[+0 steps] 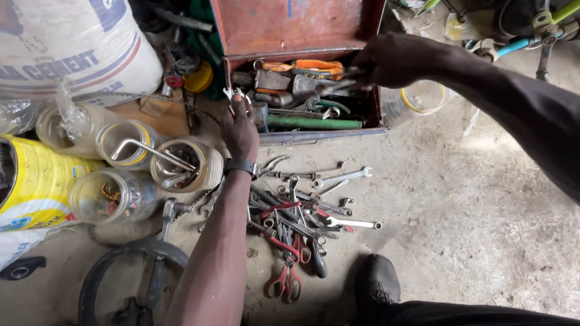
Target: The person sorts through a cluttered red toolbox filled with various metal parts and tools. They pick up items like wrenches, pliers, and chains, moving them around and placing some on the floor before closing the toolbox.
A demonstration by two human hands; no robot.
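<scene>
An open-ended steel spanner [232, 93] is gripped in the left hand [240, 130] at the front left corner of the rusty red metal toolbox [302, 27]. The right hand [386, 59] is closed around tools inside the box, beside orange-handled pliers [314, 65]. A heap of loose spanners and red-handled pliers [302, 220] is spread over the concrete floor [471, 205]. Clear plastic jars [157, 160] are stood to the left.

Rusty red toolbox [241, 27] at top centre; orange-handled pliers [314, 65] and green bar [314, 124] inside; yellow tin [42, 181] left; red-handled pliers [289, 281] at bottom centre.
</scene>
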